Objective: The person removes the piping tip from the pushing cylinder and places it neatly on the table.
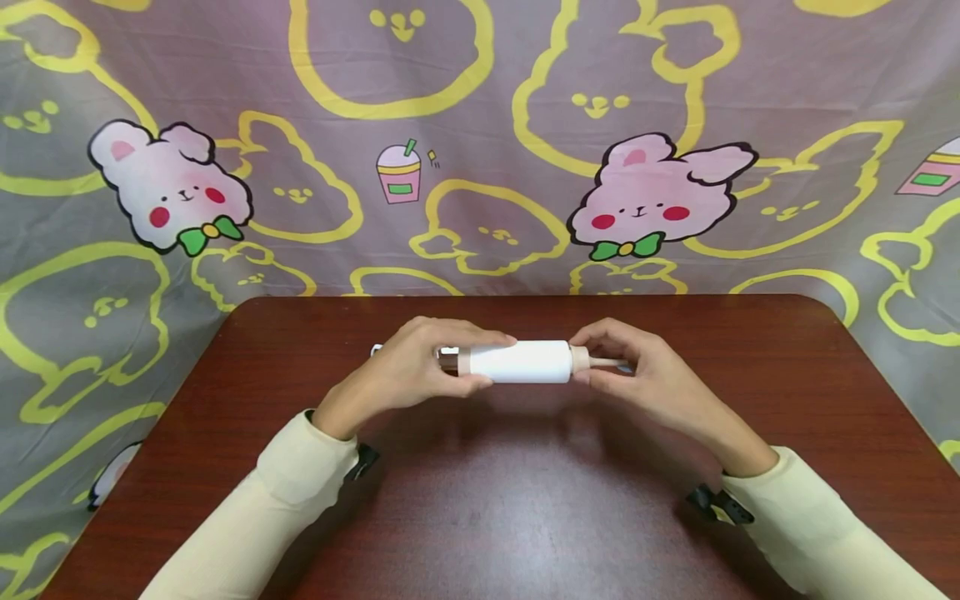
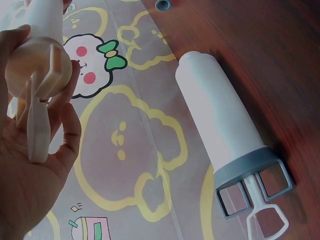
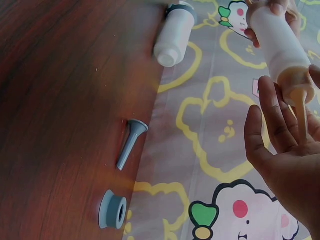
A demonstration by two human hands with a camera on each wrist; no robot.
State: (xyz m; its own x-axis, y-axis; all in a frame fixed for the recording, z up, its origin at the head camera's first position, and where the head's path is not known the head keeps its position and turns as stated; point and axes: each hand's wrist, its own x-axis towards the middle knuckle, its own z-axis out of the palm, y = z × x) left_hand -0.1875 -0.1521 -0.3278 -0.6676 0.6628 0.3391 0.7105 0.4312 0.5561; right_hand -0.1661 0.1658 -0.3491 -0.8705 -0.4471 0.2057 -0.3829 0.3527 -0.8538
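White tube (image 1: 525,362) held level above brown table (image 1: 480,500). Left hand (image 1: 420,367) curled around plunger end; right hand (image 1: 637,375) pinching beige nozzle (image 3: 300,102). Second tube (image 2: 220,120), grey nozzle (image 3: 130,142), grey ring (image 3: 112,210) lying apart.

We see a dark red-brown table (image 1: 525,517) in front of a grey-purple cloth (image 1: 480,150) printed with yellow rabbit outlines and pink rabbits. On the table lies a second white tube (image 2: 217,112) with a grey end cap and a white plunger handle. Well apart from it lie a grey nozzle (image 3: 129,142) and, near that, a grey ring (image 3: 113,209).
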